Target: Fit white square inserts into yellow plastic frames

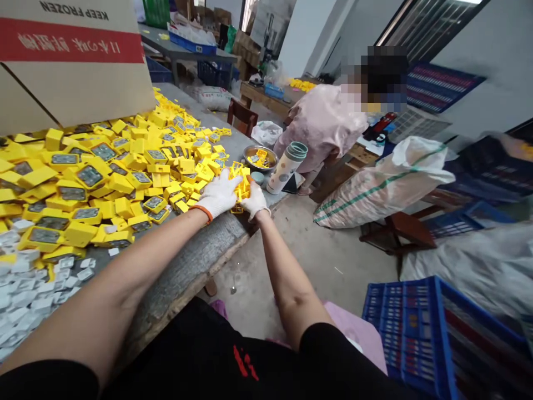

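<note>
My left hand (219, 193), in a white glove with an orange cuff, lies against a cluster of small yellow plastic pieces (241, 186) at the table's edge. On the other side of that cluster is my right hand (255, 200), gloved too, its fingers curled round the pieces. Both hands hold the cluster between them. A large heap of yellow boxes with grey inserts (89, 175) spreads to the left of my hands. Just beyond them stand a metal bowl (272, 161) with yellow pieces and a patterned tumbler (283, 173).
A big carton (75, 66) stands behind the heap, and small white pieces (31, 303) lie at the near left. A person in pink (325, 119) bends over another table. Right of the aisle are a filled sack (383, 183), a stool (403, 230) and blue crates (403, 328).
</note>
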Motion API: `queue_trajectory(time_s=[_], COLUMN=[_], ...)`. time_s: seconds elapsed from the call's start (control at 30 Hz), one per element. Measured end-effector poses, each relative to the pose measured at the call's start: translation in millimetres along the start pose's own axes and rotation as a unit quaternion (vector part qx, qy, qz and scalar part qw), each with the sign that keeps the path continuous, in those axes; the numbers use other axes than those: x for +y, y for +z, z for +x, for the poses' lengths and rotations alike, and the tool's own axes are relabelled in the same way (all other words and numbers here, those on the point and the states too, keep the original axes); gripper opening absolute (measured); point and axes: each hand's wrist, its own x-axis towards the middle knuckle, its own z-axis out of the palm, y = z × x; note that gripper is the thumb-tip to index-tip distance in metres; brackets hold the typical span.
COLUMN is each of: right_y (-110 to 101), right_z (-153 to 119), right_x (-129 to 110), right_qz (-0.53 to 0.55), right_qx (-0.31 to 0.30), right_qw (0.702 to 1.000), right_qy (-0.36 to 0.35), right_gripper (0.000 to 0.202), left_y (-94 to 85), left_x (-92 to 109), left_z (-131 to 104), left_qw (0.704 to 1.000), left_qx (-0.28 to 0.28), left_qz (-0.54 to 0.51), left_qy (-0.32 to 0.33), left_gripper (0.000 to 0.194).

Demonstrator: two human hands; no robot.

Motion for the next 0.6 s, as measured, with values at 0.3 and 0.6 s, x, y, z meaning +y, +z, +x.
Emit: queue_trajectory(time_s=[0.3,0.6], right_y=[3.2,-22.3], right_z=[9.0,-13.7], right_x=[6.6,63.8], right_qz=[0.009,0.1], right_qx=[-0.01,0.007], right_qw=[1.0,0.995], right_qy=[0.018,0.016], right_gripper=[0.107,0.099], left_y=[-16.0,48.1], left_x=[-62.5,-114.5], left_z=[-72.1,-327.2], left_qw=[0.984,0.895], left_qx=[0.168,0.251], left_qz=[-0.049,-0.332], left_qy=[0.044,-0.158], left_gripper=[0.066,0.047])
